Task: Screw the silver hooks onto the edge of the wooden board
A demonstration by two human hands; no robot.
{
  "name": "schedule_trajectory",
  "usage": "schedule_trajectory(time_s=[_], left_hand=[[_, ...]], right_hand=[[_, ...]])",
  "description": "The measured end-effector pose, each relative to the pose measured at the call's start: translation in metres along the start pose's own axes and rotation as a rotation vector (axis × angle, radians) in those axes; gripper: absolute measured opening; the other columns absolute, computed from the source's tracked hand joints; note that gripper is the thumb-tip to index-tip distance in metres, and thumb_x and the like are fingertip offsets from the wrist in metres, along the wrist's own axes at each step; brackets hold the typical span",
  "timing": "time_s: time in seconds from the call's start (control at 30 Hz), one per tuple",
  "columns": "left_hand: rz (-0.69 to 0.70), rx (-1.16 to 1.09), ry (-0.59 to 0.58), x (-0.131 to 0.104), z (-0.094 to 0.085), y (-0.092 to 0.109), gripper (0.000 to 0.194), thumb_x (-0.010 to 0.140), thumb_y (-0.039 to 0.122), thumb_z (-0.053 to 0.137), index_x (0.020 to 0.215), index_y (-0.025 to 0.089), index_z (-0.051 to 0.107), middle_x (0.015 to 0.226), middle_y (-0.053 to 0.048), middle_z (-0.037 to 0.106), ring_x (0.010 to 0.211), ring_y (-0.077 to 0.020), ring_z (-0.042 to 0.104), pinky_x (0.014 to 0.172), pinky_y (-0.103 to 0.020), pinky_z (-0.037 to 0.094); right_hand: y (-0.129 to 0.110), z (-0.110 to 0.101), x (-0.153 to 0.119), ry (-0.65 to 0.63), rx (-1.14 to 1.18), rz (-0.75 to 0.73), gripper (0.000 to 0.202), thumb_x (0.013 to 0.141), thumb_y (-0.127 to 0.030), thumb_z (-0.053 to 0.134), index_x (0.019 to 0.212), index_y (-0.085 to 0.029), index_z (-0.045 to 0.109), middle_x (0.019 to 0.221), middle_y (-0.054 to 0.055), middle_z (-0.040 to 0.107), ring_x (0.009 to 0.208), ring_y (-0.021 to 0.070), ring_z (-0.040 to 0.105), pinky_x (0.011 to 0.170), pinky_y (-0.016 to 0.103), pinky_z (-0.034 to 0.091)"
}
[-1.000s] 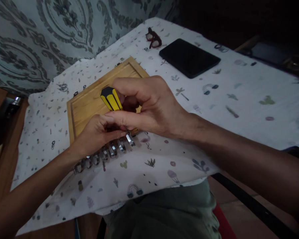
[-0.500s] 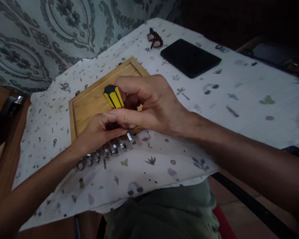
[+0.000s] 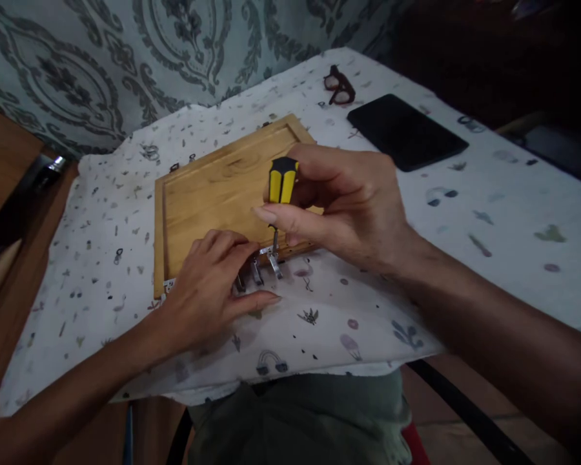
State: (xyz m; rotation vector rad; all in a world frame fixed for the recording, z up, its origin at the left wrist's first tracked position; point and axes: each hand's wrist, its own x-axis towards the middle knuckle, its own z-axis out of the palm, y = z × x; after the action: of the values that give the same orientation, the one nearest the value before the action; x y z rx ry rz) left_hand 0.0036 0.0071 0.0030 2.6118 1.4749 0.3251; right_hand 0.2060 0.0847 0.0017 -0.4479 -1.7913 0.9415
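A wooden board (image 3: 213, 187) with a raised border lies on the cloth-covered table. Along its near edge runs a metal rail with several hooks (image 3: 274, 263), partly hidden by my left hand (image 3: 208, 284). That hand straddles the rail, fingers bent over it on the board side and thumb on the cloth side. My right hand (image 3: 341, 203) grips a small screwdriver (image 3: 281, 181) with a yellow and black handle between thumb and fingers. Its shaft points down, the tip at the rail's right end. Whether a screw sits under the tip is too small to tell.
Farther back on the patterned tablecloth (image 3: 319, 349) lie a black tablet (image 3: 407, 132) and a pair of dark-framed glasses (image 3: 339, 85). A patterned curtain or wall covering (image 3: 174, 51) rises behind the table. Wooden furniture (image 3: 10, 174) stands at the left.
My left hand has left the screwdriver area and moved down over the hook rail, its thumb now spread. The screwdriver has become more upright. The whole view has shifted slightly.
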Motion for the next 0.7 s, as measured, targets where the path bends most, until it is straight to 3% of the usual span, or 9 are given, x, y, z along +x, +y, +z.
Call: schedule_trajectory(time_s=[0.23,0.7], left_hand=[[-0.03,0.091,0.04,0.0,0.011,0.003,0.061,0.083,0.064,0.064,0.118,0.014,0.065,0.112,-0.01,0.064,0.104,-0.0292,0.057,0.086,-0.046,0.048],[-0.058,0.204,0.012,0.011,0.013,0.011,0.055,0.087,0.067,0.057,0.098,0.015,0.068,0.097,-0.008,0.066,0.097,-0.0292,0.058,0.08,-0.044,0.044]], right_hand=[[-0.002,0.002,-0.001,0.055,-0.057,0.039,0.029,0.077,-0.046,0.082,0.073,-0.024,0.064,0.063,-0.005,0.056,0.049,0.0101,0.051,0.042,0.025,0.041],[-0.003,0.004,-0.002,0.117,-0.139,0.11,0.028,0.072,-0.046,0.086,0.068,-0.028,0.064,0.062,-0.004,0.059,0.048,0.0133,0.052,0.041,0.031,0.038]])
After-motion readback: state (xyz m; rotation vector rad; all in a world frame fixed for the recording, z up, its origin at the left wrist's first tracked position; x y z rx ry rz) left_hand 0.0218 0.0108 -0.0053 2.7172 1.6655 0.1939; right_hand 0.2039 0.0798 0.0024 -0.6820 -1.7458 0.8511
